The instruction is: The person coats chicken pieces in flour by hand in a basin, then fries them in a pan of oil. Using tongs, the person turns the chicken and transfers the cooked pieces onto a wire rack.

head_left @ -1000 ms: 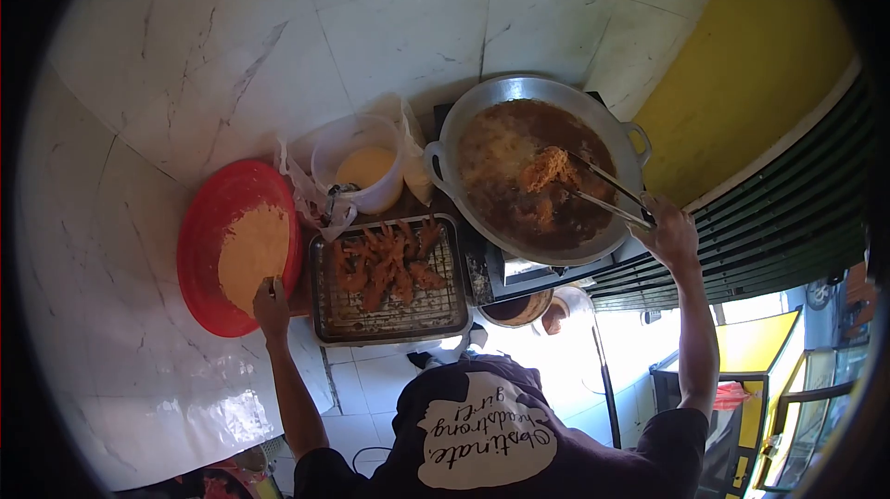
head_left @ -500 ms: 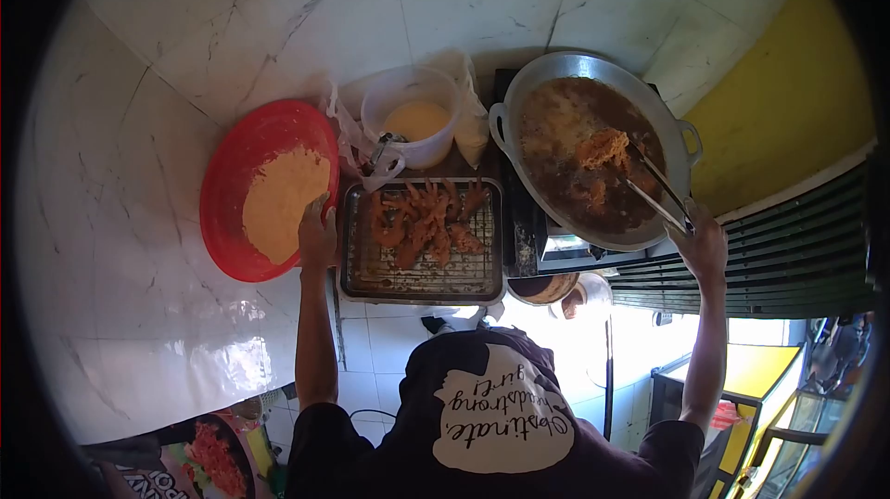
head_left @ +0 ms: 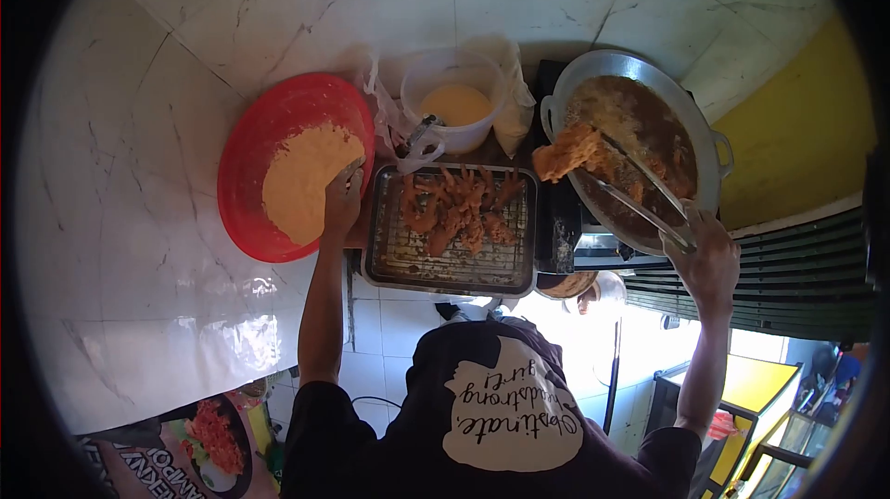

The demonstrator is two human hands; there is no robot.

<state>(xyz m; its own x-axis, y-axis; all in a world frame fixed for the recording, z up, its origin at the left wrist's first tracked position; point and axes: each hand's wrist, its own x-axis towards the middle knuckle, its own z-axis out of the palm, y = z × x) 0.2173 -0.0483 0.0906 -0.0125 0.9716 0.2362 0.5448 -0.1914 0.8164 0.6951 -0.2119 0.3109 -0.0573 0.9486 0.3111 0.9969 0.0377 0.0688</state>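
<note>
My right hand [head_left: 706, 262] clamps tongs [head_left: 669, 232]; slackening could drop the fried piece [head_left: 567, 152]. My left hand [head_left: 343, 204], at the basin [head_left: 244, 165]: grip unclear.

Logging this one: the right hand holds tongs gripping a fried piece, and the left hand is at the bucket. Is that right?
Not quite: the left hand is at the red basin, as the head view shows. The right hand holds tongs gripping a fried piece.
</note>
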